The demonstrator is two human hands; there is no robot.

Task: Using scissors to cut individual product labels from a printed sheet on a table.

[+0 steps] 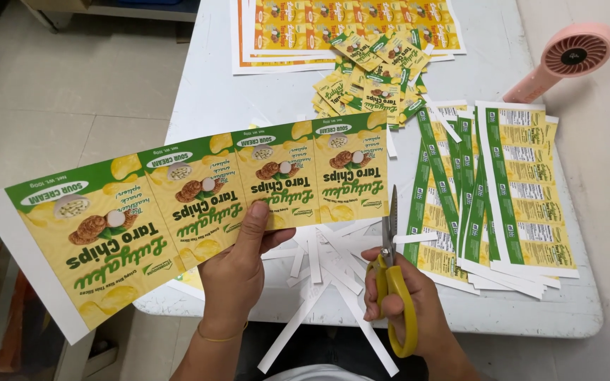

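Surface: white table (199,99) with rounded corners over a pale tiled floor, seen from above.
Paper scraps: thin white offcuts (333,282) lie crossed at the near edge, some hanging over it, between the two hands.
Right hand: right hand (407,303) closed through the yellow handles of the scissors (392,275), blades pointing away, tips at the right end of the strip's lower edge.
Left hand: left hand (238,264) pinches the label strip (199,201), thumb on its printed face, fingers behind.
Label strip: long strip of four green and yellow snack labels, held above the near left of the table, slanting down to the left past the table's edge.
Right side: long green, yellow and white printed strips (495,190) fanned in an overlapping stack.
Far middle: heap of cut single labels (368,77).
Far edge: uncut orange and yellow printed sheets (347,25).
Far right: pink handheld fan (566,60).
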